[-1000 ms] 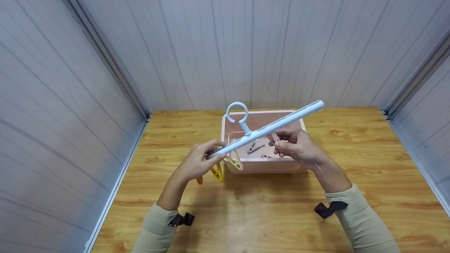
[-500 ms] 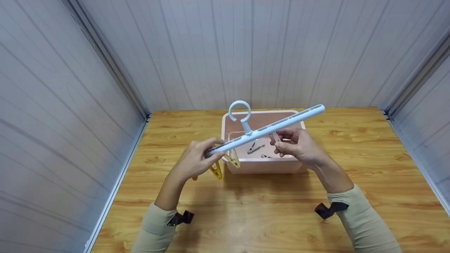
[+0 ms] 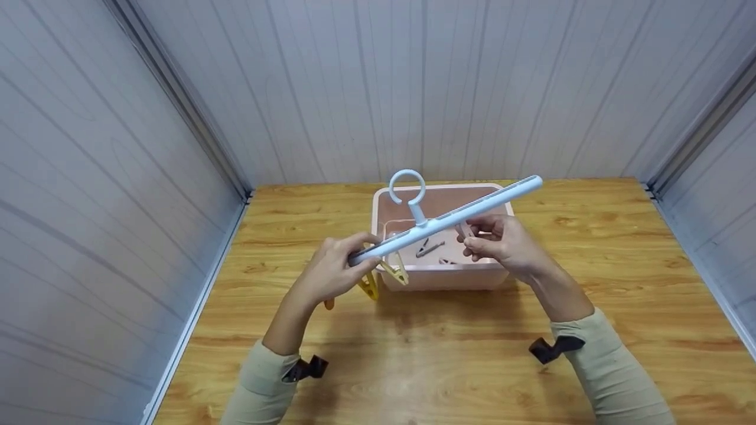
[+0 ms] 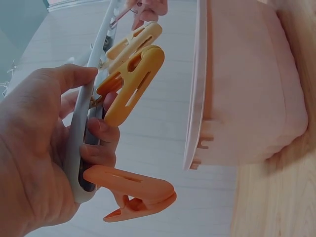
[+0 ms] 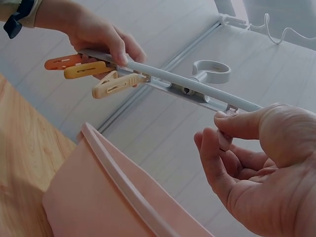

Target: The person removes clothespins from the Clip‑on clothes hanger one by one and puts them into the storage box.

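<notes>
**Hands steady a clip hanger over the pink tub**

Left hand (image 3: pixel 328 274) wraps its fingers and thumb round the near, lower end of the pale blue hanger bar (image 3: pixel 449 219), at about eight o'clock from the tub; that grip carries the bar's weight, so the bar slants up toward two o'clock with its ring hook (image 3: pixel 406 188) standing upright at the middle; the underside of the bar is thereby left open to the other hand. Three pegs hang from that gripped end: an orange peg (image 4: pixel 131 190) closest to the palm, a yellow peg (image 4: pixel 131 84) next, a cream peg (image 4: pixel 136 42) beyond; they dangle below the bar, just outside the tub's near left corner.

Right hand (image 3: pixel 502 245) sits under the bar at about three o'clock from the hook; its thumb and fingers are curled and pinch a small pale pink peg (image 5: pixel 224 140) held up against the bar's slotted underside, beside a small fitting there; whether the peg is already attached I cannot tell.

Pink tub (image 3: pixel 440 276) stands on the wooden table (image 3: pixel 620 283) directly beneath the bar; a few loose pegs (image 3: pixel 429 248) lie on its floor, within easy reach of the right hand.
</notes>
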